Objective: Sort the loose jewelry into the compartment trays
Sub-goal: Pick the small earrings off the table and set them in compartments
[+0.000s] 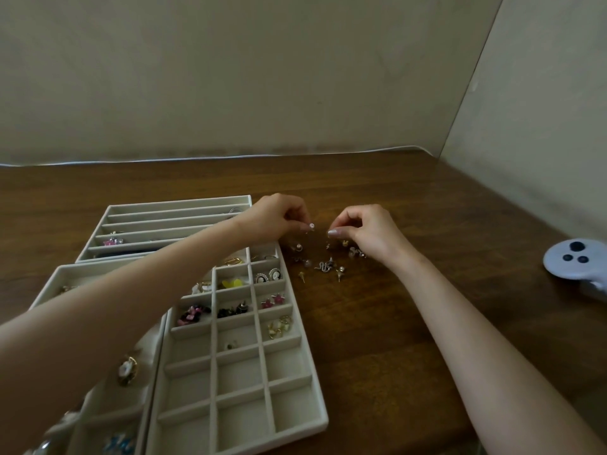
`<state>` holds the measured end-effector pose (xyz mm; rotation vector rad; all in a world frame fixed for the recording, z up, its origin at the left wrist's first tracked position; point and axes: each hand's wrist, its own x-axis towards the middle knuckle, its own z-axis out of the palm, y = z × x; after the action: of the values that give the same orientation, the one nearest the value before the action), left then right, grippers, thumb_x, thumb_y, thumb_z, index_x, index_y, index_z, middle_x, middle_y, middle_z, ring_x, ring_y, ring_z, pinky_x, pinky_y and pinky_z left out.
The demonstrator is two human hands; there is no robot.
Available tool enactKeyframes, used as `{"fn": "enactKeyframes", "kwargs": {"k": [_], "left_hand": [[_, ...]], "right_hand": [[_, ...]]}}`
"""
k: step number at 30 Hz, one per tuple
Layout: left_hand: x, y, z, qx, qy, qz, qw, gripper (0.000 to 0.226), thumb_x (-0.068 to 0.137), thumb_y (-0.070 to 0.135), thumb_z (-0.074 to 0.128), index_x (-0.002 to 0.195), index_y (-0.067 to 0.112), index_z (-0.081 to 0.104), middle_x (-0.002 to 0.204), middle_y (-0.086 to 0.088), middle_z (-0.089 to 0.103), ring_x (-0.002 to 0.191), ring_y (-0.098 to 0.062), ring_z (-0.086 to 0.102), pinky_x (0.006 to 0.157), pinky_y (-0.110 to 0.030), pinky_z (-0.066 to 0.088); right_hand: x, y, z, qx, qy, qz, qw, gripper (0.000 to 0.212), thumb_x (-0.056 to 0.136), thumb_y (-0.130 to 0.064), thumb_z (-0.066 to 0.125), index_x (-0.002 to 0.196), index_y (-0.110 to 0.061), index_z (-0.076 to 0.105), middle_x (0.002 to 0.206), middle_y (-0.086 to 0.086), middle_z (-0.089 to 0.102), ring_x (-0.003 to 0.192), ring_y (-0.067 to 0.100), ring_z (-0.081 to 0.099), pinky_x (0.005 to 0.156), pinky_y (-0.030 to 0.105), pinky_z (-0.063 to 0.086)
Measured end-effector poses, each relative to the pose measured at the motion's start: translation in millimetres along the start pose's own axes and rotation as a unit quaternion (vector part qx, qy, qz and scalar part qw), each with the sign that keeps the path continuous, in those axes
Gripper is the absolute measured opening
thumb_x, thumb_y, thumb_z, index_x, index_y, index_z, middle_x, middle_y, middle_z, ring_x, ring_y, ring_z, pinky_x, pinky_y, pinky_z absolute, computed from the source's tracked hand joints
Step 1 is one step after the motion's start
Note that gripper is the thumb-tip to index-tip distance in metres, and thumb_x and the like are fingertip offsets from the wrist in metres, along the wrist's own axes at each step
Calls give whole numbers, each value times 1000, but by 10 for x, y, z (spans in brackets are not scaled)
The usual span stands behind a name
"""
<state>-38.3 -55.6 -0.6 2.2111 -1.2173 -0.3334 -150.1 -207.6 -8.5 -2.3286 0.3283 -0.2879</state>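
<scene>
A small heap of loose jewelry (pixel 323 265), mostly studs and little silver pieces, lies on the brown wooden table right of the trays. My left hand (pixel 279 216) reaches across the trays and pinches a small pale stud earring (pixel 311 226) above the heap. My right hand (pixel 368 229) hovers opposite it with thumb and forefinger pinched together; what they hold is too small to tell. The grid tray (pixel 297 326) in front holds pink, black, yellow and cameo pieces in its upper cells. A long-slot tray (pixel 170 211) sits behind it.
A third tray (pixel 98 274) at the left is partly under my left forearm, with a flower brooch (pixel 127 369) and blue pieces near the bottom. A pale game controller (pixel 574 259) rests at the table's right edge. Walls close the back and right.
</scene>
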Motion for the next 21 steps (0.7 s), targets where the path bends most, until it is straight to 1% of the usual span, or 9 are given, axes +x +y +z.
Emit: {"fn": "enactKeyframes", "kwargs": {"k": [2, 4, 6, 9, 12, 15, 17, 19, 21], "left_hand": [[7, -14, -16, -4, 1, -11, 1000, 5, 90, 17, 57, 88, 21, 56, 85, 9, 57, 77, -3, 55, 62, -15, 40], [19, -32, -15, -10, 1, -23, 1000, 2, 90, 17, 57, 90, 19, 57, 83, 9, 59, 74, -1, 56, 58, -12, 41], [28, -40, -4, -14, 3, -28, 999, 3, 90, 19, 57, 93, 17, 57, 80, 10, 60, 70, 2, 57, 55, -10, 42], [49, -55, 28, 3, 4, -24, 1000, 5, 90, 21, 57, 94, 18, 57, 83, 9, 59, 73, -1, 56, 60, -13, 42], [52, -54, 47, 26, 0, -15, 1000, 7, 88, 23, 60, 93, 20, 56, 86, 10, 58, 77, -2, 55, 64, -14, 43], [48, -47, 67, 64, -3, -2, 998, 10, 86, 21, 63, 92, 22, 55, 90, 9, 56, 82, -4, 54, 68, -15, 44], [46, -47, 95, 95, 2, 12, 995, 12, 85, 18, 64, 90, 23, 55, 94, 7, 56, 87, -8, 55, 72, -19, 47], [38, -38, 126, 120, 28, 28, 992, 11, 84, 18, 65, 90, 22, 56, 101, 4, 54, 91, -11, 56, 78, -26, 50], [21, -3, 138, 124, 59, 43, 990, 10, 84, 19, 65, 91, 18, 59, 104, 0, 54, 92, -13, 55, 81, -32, 51]], "right_hand": [[-1, -2, 1, -11, -31, -2, 999, 10, 88, -17, 62, 97, -17, 68, 107, -3, 63, 90, 7, 59, 52, 9, 42], [5, 1, 10, -19, -52, -11, 998, 7, 87, -16, 63, 92, -19, 68, 108, -3, 62, 95, 8, 57, 60, 13, 41], [10, 4, 14, -24, -60, -13, 998, 7, 87, -16, 63, 87, -22, 67, 110, -3, 60, 97, 9, 55, 61, 14, 41], [17, 21, 6, -30, -70, -11, 997, 9, 88, -15, 62, 86, -21, 68, 108, -4, 59, 95, 11, 57, 62, 15, 42], [20, 40, -11, -67, -66, -19, 995, 13, 87, -13, 63, 81, -24, 67, 102, -5, 58, 90, 14, 60, 65, 15, 44], [3, 48, -63, -78, -46, -31, 995, 19, 87, -10, 64, 80, -28, 66, 98, -7, 55, 82, 8, 57, 60, 13, 41], [-17, 41, -127, -49, -46, -51, 996, 20, 85, -8, 66, 80, -28, 68, 95, -8, 56, 82, 5, 52, 65, 14, 38], [-46, 17, -164, -26, -84, -64, 994, 20, 83, -9, 68, 81, -28, 70, 95, -9, 57, 85, 6, 52, 71, 20, 39], [-72, -12, -138, -37, -129, -66, 989, 17, 80, -12, 71, 81, -29, 70, 96, -10, 58, 90, 9, 53, 77, 24, 43]]}}
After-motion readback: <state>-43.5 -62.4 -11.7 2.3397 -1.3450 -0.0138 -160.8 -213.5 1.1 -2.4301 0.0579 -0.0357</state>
